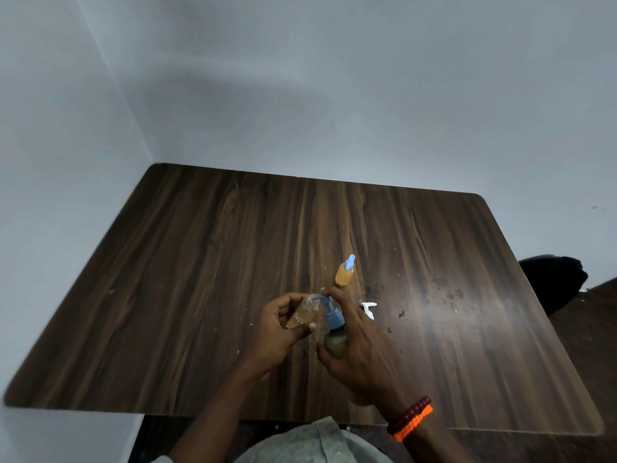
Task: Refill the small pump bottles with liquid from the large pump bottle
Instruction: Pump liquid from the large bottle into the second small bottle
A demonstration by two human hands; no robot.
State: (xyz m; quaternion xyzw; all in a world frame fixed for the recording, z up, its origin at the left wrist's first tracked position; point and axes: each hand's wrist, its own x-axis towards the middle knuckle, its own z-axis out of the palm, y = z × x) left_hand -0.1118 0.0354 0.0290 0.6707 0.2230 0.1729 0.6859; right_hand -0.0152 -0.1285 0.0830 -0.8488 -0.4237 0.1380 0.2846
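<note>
Wooden table, dark bundle (perhaps cloth)

Bare forearms — red bead bracelet, orange woven band — grey shirt.

Dim room, soft glare on the table, wide-angle bending at edges, slightly blurred

large pump bottle: base behind right hand | forearms: cut off below
</note>
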